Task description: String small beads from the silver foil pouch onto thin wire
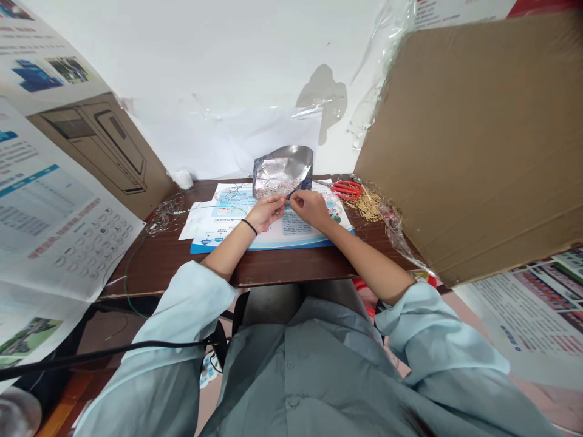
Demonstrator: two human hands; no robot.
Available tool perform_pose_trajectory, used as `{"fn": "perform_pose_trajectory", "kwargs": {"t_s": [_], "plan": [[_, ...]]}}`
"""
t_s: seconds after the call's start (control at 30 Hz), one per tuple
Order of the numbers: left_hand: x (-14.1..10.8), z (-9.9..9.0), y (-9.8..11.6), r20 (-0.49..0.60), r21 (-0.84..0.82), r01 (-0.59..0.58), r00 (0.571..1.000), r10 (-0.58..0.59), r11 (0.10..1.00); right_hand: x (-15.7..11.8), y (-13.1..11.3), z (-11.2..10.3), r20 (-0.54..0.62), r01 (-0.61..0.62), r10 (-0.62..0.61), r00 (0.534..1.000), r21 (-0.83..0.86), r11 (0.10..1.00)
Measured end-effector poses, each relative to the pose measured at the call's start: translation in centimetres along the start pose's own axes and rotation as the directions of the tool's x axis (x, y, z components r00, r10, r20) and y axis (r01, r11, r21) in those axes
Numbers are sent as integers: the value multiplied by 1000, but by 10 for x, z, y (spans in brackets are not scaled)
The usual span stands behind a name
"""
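Presently, both hands are held close together above a printed sheet [310,233] lying on a wooden desk [255,270]. A thin dark piece [289,194] is pinched by the fingertips [294,199] of the right hand [311,208]; the left hand [266,213] is curled just beside it, and whether it pinches too cannot be told. Just behind the hands, a foil pouch [282,172] is standing open, with small speckled contents seen inside. So far, only this small piece is being handled: the red-handled scissors [346,189] and the pile of gold pins [368,205] are lying untouched at the right, and a tangle of thin wire [164,215] is left at the desk's left side.
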State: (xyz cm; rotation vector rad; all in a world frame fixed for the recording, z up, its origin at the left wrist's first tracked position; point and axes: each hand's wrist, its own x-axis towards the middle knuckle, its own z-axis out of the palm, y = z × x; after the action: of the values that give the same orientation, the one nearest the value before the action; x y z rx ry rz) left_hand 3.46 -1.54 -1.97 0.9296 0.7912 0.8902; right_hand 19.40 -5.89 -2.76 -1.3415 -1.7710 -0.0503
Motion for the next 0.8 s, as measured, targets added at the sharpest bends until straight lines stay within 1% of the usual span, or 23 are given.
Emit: {"fn": "perform_pose_trajectory", "kwargs": {"t_s": [0.37, 0.67, 0.8], "plan": [[-2, 2, 1, -14, -7, 0, 1000, 0, 1000, 0, 1, 0, -5, 6, -6, 1000, 15, 1000], [1, -1, -1, 3, 5, -4, 1000, 4, 1000, 0, -1, -1, 28, -19, 20, 999, -6, 1000], [2, -1, -2, 19, 8, -6, 1000, 6, 1000, -1, 0, -1, 34, -11, 11, 999, 2, 1000]]}}
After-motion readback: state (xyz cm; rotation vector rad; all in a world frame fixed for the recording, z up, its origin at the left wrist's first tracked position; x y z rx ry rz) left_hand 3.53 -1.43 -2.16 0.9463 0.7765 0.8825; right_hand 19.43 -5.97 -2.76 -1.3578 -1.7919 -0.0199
